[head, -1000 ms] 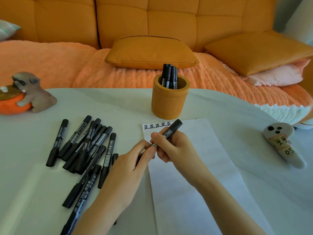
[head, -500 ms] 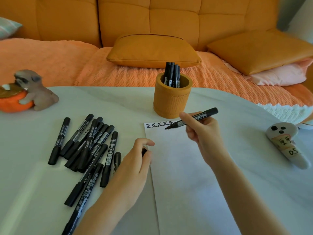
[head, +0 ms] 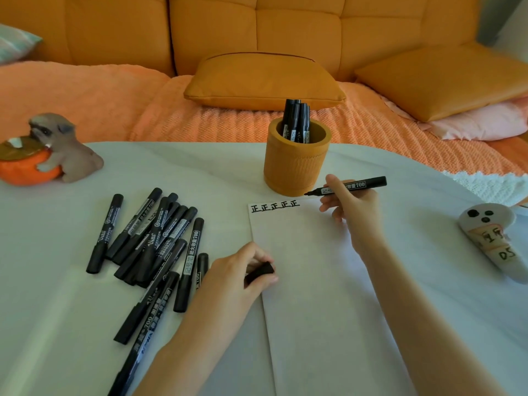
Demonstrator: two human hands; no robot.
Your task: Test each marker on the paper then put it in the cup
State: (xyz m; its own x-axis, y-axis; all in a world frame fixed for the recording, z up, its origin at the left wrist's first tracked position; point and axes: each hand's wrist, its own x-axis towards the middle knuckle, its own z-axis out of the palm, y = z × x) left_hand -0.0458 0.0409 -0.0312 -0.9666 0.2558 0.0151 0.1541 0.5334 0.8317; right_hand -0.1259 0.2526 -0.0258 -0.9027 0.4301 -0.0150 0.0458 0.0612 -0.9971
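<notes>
nearest marker [head: 134, 358] cut off below, cap [head: 260, 271] half-hidden

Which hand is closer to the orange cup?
Right. The right hand, gripping the open marker, sits just right of the cup; the left hand, pinching the cap, rests farther back at the paper edge.

- Bright, even daylight: warm colour on the sofa [head: 257, 30], a cool, pale cast on the table [head: 57, 295].
- The brightest patch is the wall [head: 514, 24] at top right, washed nearly white.
- Shadows are soft and short: a thin dark rim beneath the cup [head: 294, 167], faint smudges under the markers [head: 171, 232] and the right hand [head: 354, 207].
- A pale sheen slants across the table's near left corner.
- The centre is sharp: print on the held marker [head: 354, 185] and the marks on the paper [head: 314, 281] read clearly.
- The cap [head: 260, 272] in the left hand [head: 234, 278] shows as flat black, without detail.
- The edges soften: the figurine [head: 57, 150] and the toy [head: 491, 241] are slightly blurred.
- Wide-angle bending bows the table's far edge and tilts the sofa seams.
</notes>
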